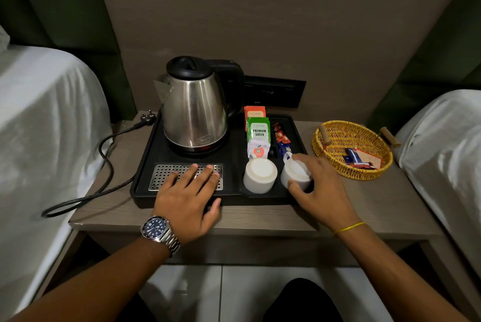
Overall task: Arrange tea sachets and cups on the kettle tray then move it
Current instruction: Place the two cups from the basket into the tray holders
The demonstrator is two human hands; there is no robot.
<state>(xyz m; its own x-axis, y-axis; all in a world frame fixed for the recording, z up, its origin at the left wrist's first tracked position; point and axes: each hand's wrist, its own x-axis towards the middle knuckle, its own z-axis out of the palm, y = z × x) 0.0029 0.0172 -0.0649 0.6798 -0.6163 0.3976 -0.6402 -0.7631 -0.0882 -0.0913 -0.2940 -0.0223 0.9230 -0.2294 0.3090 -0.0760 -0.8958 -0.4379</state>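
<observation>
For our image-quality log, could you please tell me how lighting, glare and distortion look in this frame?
Head view: dim, warm light; corners dark; soft highlights streak the steel kettle; wide-angle bending curves the beds at both edges; the black tray loses detail in shadow; hands look sharp.

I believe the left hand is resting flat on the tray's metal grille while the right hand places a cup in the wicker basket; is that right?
Not quite. The head view shows the left hand flat on the grille, but the right hand holds the cup on the black tray, beside the other cup. The wicker basket holds only sachets.
</observation>
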